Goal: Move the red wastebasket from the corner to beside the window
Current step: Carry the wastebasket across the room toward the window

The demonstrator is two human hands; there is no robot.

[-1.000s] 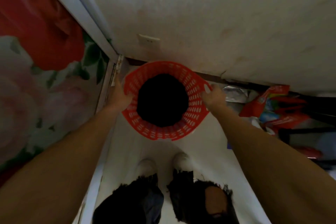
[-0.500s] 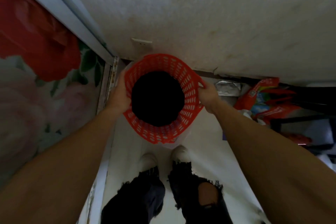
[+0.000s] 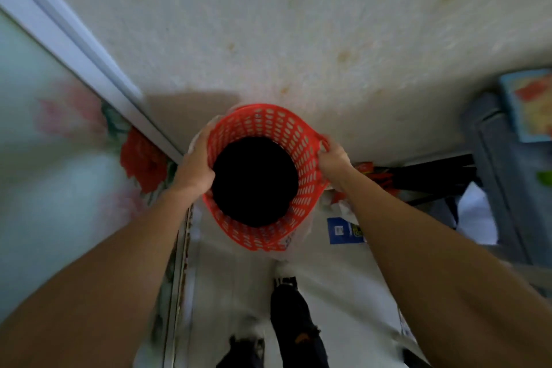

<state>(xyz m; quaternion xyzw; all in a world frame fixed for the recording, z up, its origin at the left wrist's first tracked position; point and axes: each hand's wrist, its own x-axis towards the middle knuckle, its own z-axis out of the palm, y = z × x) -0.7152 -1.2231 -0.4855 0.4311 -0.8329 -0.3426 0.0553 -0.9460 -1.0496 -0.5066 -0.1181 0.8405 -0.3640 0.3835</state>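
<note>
Gripping the red wastebasket [image 3: 268, 176] by its rim, both hands hold it above the floor [image 3: 343, 293].
Left hand [image 3: 195, 170] fingers clasp the left side, right hand [image 3: 333, 158] fingers pinch the right rim; behind it stands the stained white wall [image 3: 298, 39], with a floral panel [image 3: 74, 143] to the left.

- A lived-in home, a tight room corner.
- Stained textured wall [image 3: 298, 24] beyond both hands.
- Flower-printed sliding panel [image 3: 59, 143] left of the left hand [image 3: 194, 170].
- Snack packets [image 3: 373, 173] and floor clutter past the right hand [image 3: 333, 161].
- Pale tiled floor [image 3: 343, 287] beneath the arms.
</note>
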